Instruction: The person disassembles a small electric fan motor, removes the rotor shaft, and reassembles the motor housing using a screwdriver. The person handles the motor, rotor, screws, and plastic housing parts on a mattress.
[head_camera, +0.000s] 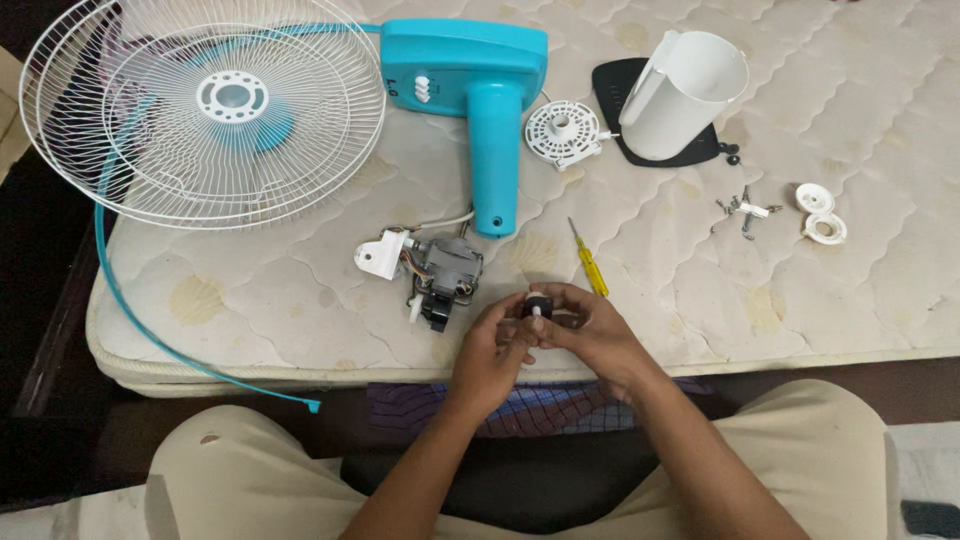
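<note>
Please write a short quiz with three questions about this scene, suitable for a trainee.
1. True or false: both hands hold one small black and white part together.
2. Which tool lies on the mattress just beyond the hands? A) pliers B) yellow screwdriver C) hammer
3. Fill in: the white fan guard lies to the ____ of the blue fan housing.

Key:
1. True: left hand and right hand both grip the small part.
2. B, the yellow screwdriver.
3. Left: fan guard, fan housing.

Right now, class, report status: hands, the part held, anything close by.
Both hands, left hand and right hand, pinch small black-and-white part. Fan motor just left. Yellow screwdriver just beyond.
</note>
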